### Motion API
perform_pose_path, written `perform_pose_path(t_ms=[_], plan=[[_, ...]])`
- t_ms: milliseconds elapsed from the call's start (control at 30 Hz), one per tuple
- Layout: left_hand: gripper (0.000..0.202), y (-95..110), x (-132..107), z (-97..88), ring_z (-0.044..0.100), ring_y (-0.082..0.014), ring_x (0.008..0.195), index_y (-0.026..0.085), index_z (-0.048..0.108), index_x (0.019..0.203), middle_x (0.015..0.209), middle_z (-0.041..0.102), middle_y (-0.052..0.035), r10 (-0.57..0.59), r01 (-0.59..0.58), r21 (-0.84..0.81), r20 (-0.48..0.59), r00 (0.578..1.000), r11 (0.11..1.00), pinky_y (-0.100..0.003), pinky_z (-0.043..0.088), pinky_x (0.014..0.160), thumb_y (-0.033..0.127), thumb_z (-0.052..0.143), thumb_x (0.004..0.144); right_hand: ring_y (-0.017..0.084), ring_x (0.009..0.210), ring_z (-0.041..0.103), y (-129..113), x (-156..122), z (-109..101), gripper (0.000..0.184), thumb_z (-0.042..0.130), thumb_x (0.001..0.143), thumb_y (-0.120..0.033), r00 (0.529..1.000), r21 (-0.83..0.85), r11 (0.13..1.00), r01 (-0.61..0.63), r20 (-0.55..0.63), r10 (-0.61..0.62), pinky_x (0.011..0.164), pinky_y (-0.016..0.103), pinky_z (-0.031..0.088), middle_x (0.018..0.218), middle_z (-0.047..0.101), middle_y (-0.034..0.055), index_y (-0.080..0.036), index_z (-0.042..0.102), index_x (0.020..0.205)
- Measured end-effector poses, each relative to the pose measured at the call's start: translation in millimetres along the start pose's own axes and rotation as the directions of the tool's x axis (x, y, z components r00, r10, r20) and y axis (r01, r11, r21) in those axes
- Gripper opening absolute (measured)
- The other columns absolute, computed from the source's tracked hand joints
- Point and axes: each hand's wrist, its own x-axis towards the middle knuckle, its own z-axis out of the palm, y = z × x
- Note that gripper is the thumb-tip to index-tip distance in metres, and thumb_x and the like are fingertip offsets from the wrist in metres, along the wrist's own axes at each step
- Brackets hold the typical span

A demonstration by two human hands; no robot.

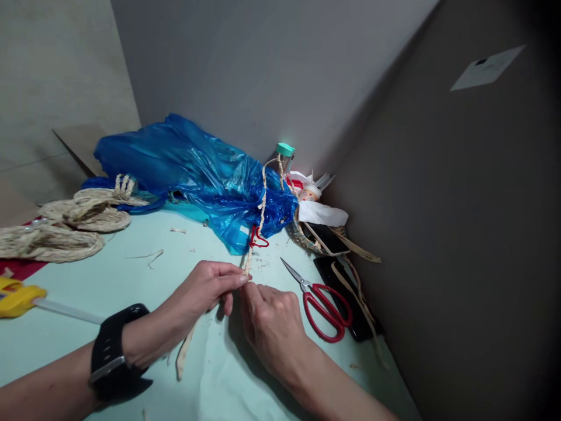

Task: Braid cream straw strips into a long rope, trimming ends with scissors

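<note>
Blue bag (pixel 188 169), contents hidden; hands (pixel 205 287) (pixel 272 323) pinch straw braid (pixel 262 206).

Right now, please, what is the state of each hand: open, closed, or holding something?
Left hand: closed, pinching the braided straw cord.
Right hand: closed, pinching the same cord just beside the left fingertips.

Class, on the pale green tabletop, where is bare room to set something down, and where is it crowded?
One patch lies between the coiled straw bundles, the blue plastic bag and the left hand, bar a few scraps. Another lies between the forearms. Crowded: the right corner, with red-handled scissors and black phone.
</note>
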Motion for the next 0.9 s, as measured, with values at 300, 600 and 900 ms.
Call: perform_pose_path(t_ms=[300, 600, 900], plan=[[0.021, -0.6, 0.2, -2.6, 0.032, -0.0055, 0.042, 0.014, 0.064, 0.075, 0.05, 0.047, 0.0061, -0.01, 0.014, -0.089, 0.041, 0.999, 0.996, -0.022, 0.016, 0.043, 0.033, 0.06, 0.083, 0.014, 0.059, 0.056, -1.7, 4.7, -17.1, 0.019, 0.045, 0.093, -0.02, 1.0, 0.244, 0.97, 0.004, 0.026, -0.01, 0.056, 0.027, 0.028, 0.072, 0.066, 0.0038, -0.016, 0.063, 0.085], [0.023, 5.1, -4.3, -5.2, 0.029, -0.0061, 0.043, 0.015, 0.064, 0.101, 0.051, 0.05, 0.006, 0.042, -0.037, -0.061, 0.087, 0.995, 0.997, -0.023, 0.015, 0.045, 0.029, 0.057, 0.085, 0.013, 0.07, 0.054, 26.9, 21.9, -17.7, 0.033, 0.05, 0.095, -0.038, 0.909, 0.83, 0.378, -0.409, 0.405, 0.095, 0.064, 0.024, 0.039, 0.083, 0.061, 0.0012, -0.016, 0.057, 0.118], [0.034, 9.3, -6.8, -5.0, 0.036, -0.0081, 0.053, 0.02, 0.046, 0.114, 0.066, 0.062, 0.0043, -0.017, 0.02, -0.048, 0.061, 0.998, 0.999, -0.021, 0.024, 0.051, 0.027, 0.058, 0.083, 0.01, 0.058, 0.035, 29.7, 18.9, -5.9, 0.041, 0.041, 0.099, -0.038, 0.923, 0.8, 0.47, -0.372, 0.374, 0.094, 0.058, 0.023, 0.027, 0.059, 0.04, -0.0045, -0.015, 0.06, 0.071]])
